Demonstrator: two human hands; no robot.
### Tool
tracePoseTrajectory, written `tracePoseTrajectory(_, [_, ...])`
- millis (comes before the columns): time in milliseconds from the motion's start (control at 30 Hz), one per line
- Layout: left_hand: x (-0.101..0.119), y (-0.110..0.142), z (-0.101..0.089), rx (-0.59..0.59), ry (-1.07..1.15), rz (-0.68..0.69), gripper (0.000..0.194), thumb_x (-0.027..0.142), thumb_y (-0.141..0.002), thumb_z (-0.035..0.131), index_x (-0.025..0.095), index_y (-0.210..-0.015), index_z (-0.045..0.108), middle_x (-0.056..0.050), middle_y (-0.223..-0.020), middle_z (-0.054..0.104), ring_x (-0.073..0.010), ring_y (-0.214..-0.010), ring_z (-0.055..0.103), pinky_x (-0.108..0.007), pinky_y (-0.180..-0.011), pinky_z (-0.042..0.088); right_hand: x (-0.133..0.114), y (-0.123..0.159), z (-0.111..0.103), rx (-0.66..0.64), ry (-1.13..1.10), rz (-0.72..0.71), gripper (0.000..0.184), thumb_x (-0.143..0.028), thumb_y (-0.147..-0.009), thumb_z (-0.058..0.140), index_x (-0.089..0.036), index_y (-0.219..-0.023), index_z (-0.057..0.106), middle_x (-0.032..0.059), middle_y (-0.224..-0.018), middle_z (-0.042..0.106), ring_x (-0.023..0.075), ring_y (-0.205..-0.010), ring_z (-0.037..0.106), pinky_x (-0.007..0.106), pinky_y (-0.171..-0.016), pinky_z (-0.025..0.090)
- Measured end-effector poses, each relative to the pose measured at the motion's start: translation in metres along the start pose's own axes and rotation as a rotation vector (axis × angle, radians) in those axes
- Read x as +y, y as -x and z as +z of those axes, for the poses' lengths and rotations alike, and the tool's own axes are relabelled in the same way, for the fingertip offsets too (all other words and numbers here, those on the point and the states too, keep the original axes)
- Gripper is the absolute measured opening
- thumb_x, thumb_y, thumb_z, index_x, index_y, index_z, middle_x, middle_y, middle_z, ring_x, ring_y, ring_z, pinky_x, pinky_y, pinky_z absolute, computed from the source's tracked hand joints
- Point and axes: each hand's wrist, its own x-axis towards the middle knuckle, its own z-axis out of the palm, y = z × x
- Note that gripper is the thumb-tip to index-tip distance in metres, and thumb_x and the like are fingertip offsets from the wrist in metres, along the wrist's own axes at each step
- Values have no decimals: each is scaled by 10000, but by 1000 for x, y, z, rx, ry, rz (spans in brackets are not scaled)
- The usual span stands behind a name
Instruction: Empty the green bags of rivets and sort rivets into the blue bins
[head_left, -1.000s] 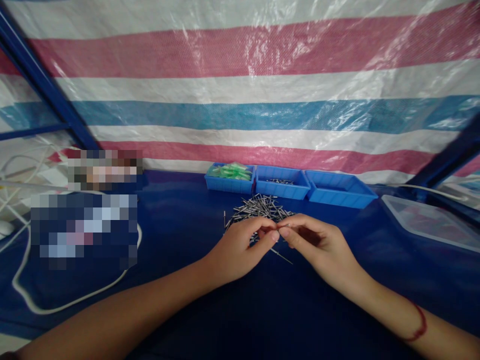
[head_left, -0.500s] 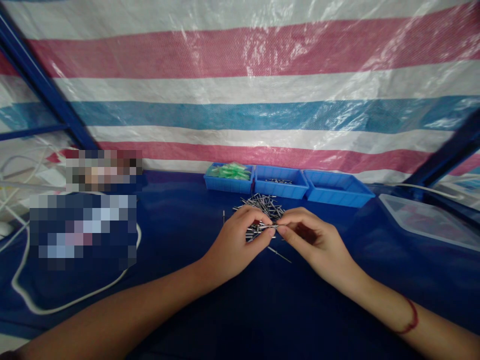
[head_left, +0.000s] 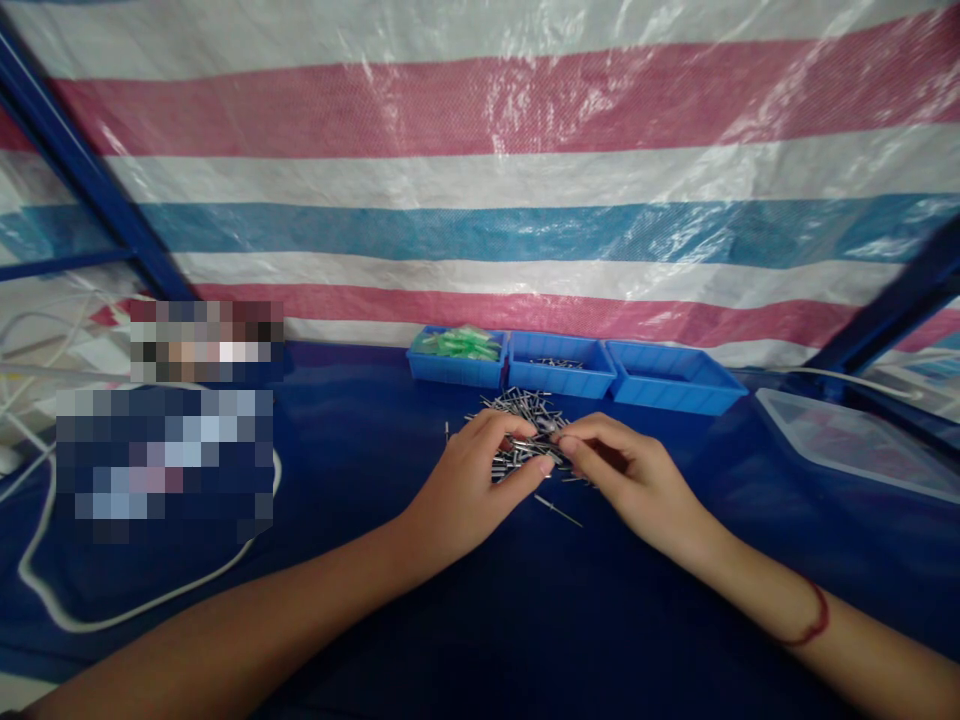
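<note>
A heap of silver blind rivets [head_left: 525, 402] lies on the blue table, partly hidden behind my fingers. My left hand [head_left: 469, 480] rests at the heap's left and near side, thumb and index finger parted, with rivets showing in the gap. My right hand [head_left: 630, 465] is at the heap's right side, thumb and index fingertip pinched together. What sits in that pinch is too small and covered to make out. One loose rivet [head_left: 559, 511] lies apart on the near side of the heap.
Behind the heap stand three blue bins in a row: one with green packets [head_left: 461, 343], a middle bin [head_left: 562, 380] with some rivets, and a right bin [head_left: 675, 395]. A clear plastic lid [head_left: 847, 440] lies at right. A white cable [head_left: 150, 612] loops at left.
Half a second ago a rivet showed between the fingertips of both hands. My left thumb and index finger have since parted, and that rivet no longer shows there. My right hand stays pinched.
</note>
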Motion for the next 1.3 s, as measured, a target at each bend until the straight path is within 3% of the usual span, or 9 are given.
tracePoseTrajectory(100, [-3, 1, -1, -97, -179, -60, 187, 273, -842, 588, 208, -1018, 589, -31, -1006, 623, -214, -956, 553, -400, -835, 401, 12, -13, -18, 214, -45, 157, 236, -412, -804, 576, -187, -809, 647, -23, -577, 540, 106, -531, 486, 247, -519, 398])
tracePoseTrajectory(233, [-6, 3, -1, -216, -354, -16, 137, 301, -850, 573, 238, -951, 641, -20, -1030, 620, -236, -986, 539, -422, -820, 383, 30, -32, -50, 559, -166, 380, 154, -344, -743, 622, -192, -764, 635, -34, -534, 502, 92, -484, 449, 224, -444, 365])
tracePoseTrajectory(433, [-8, 3, -2, -293, -472, 51, 142, 265, -885, 520, 229, -858, 654, -10, -1020, 607, -217, -955, 532, -399, -782, 375, 52, -44, -79, 669, -170, 518, 191, -377, -747, 607, -213, -650, 584, -35, -461, 439, 101, -439, 426, 225, -378, 366])
tracePoseTrajectory(600, [-5, 2, -4, -304, -498, 62, 175, 253, -906, 485, 212, -858, 649, -15, -1007, 598, -216, -939, 529, -382, -762, 376, 50, -40, -71, 587, -158, 492, 253, -405, -773, 564, -204, -621, 581, -28, -457, 462, 102, -427, 437, 236, -392, 363])
tracePoseTrajectory(800, [-8, 4, -1, -291, -496, 98, 180, 216, -917, 461, 182, -854, 626, -42, -1010, 592, -228, -937, 528, -373, -761, 364, 30, -28, -43, 318, -80, 360, 322, -471, -750, 609, -177, -620, 634, -7, -500, 540, 107, -476, 468, 240, -461, 372])
tracePoseTrajectory(900, [-6, 4, 0, -214, -432, 116, 160, 221, -932, 441, 185, -893, 592, -40, -1028, 587, -208, -956, 533, -361, -787, 353, 15, -16, -26, 133, 20, 210, 302, -458, -783, 582, -187, -664, 644, -7, -549, 569, 115, -506, 497, 245, -493, 402])
tracePoseTrajectory(1033, [1, 1, 0, -150, -279, 87, 131, 210, -943, 417, 194, -899, 539, -3, -903, 631, -170, -885, 569, -338, -791, 349, -3, 1, -6, -41, 23, -3, 204, -372, -784, 609, -207, -897, 650, 24, -747, 664, 146, -621, 593, 266, -550, 470])
tracePoseTrajectory(1300, [5, 1, 0, -116, -96, 57, 100, 206, -918, 460, 195, -899, 558, 11, -814, 646, -152, -779, 597, -312, -758, 387, -14, 11, 4, -35, -64, -67, 145, -318, -794, 620, -211, -880, 665, 40, -793, 670, 142, -639, 622, 258, -540, 501])
